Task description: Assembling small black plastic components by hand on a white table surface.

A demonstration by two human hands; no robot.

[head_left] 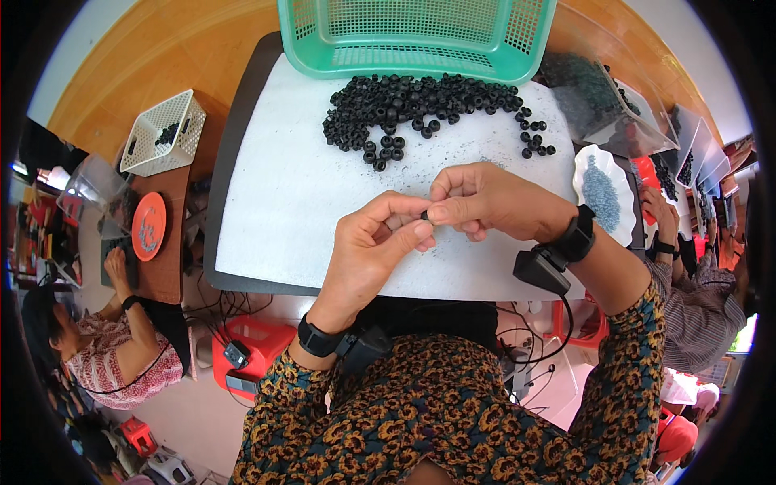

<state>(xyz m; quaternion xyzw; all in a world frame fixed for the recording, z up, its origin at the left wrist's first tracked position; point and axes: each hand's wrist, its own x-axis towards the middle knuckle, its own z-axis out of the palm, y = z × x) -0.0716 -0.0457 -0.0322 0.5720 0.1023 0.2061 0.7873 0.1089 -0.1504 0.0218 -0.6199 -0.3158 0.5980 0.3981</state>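
Note:
My left hand (373,246) and my right hand (483,199) meet over the white foam mat (275,202), fingertips pinched together on one small black ring (425,215). Most of that ring is hidden by the fingers. Beyond the hands lies a heap of many small black rings (412,101), with a few strays (535,139) scattered to its right. Both wrists wear black bands with small black devices attached.
A teal plastic basket (420,36) stands at the mat's far edge. A clear bag of dark parts (586,97) and a white dish of grey-blue bits (602,194) sit to the right. A white basket (162,133) and an orange plate (149,226) lie left, near another seated person.

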